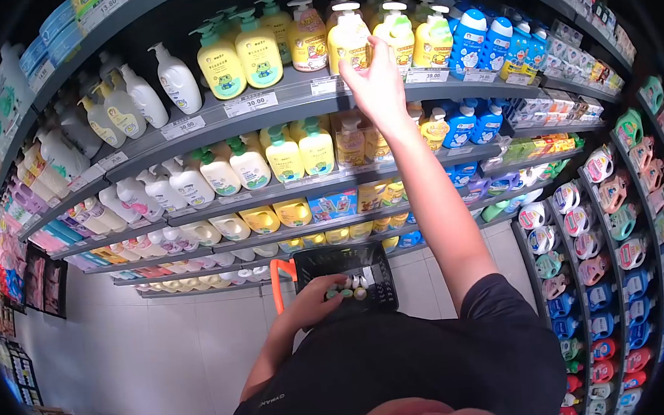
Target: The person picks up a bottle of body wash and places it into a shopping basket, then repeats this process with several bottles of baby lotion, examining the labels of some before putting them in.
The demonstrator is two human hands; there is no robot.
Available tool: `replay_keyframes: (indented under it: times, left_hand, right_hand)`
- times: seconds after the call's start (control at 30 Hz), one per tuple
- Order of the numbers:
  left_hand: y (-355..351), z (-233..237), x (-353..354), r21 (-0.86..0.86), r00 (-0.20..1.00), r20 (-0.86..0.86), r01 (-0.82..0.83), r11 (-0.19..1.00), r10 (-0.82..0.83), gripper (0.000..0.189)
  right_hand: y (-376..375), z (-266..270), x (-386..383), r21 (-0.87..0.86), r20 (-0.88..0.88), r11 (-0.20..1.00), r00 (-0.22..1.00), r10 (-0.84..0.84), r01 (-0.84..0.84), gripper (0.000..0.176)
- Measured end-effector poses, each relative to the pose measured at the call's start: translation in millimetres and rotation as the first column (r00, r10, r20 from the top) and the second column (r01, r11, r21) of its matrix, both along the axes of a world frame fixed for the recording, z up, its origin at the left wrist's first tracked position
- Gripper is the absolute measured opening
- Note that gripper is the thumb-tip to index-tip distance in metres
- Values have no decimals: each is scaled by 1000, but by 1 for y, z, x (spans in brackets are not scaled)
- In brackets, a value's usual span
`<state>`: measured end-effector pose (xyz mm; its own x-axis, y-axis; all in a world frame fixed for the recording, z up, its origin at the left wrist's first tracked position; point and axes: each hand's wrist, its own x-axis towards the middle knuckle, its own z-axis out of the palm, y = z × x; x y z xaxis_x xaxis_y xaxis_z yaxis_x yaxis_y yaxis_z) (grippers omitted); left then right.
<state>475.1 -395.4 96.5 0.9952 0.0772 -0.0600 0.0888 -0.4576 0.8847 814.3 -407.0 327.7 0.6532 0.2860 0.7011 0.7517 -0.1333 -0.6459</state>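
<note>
My right hand (375, 79) reaches up to the upper shelf, thumb and fingers closed on the two sides of a yellow pump bottle (348, 41) with a white pump top. The bottle stands upright at the shelf's front edge, above the price labels. Similar yellow pump bottles (393, 34) with white and green tops are beside it on the right. Low down, my left hand (316, 301) is over a black shopping basket (343, 255). Its thumb and fingers are apart near several pale bottle tops (360, 293) inside; the fingertips are partly hidden among them.
Green-topped yellow bottles (259, 53) and white pump bottles (177, 78) line the shelf to the left, blue bottles (469, 41) to the right. An orange handle (279, 278) sticks up from the basket. Detergent racks (597, 292) stand at right, above the tiled floor (156, 354).
</note>
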Motion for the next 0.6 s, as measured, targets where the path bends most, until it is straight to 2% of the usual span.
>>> replay_keyframes:
  times: [0.07,0.17,0.2,0.4,0.6]
  left_hand:
    - [1,0,2,0,1000,-2,-14,1000,14,47]
    - [-3,5,-2,-45,998,-38,-45,998,43,47]
    - [-4,6,-3,-61,998,-49,-36,997,33,47]
    - [-4,13,-6,-90,995,-101,-19,996,9,48]
    - [-5,10,-4,-92,991,-133,17,996,-29,51]
  right_hand:
    - [18,-2,19,-50,189,982,967,-172,185,83]
    - [25,15,13,-182,99,958,974,-205,220,94]
    - [24,23,8,-246,47,949,980,-194,199,102]
    - [39,37,6,-424,109,848,947,-301,318,100]
    - [59,33,25,-409,199,859,948,-247,309,95]
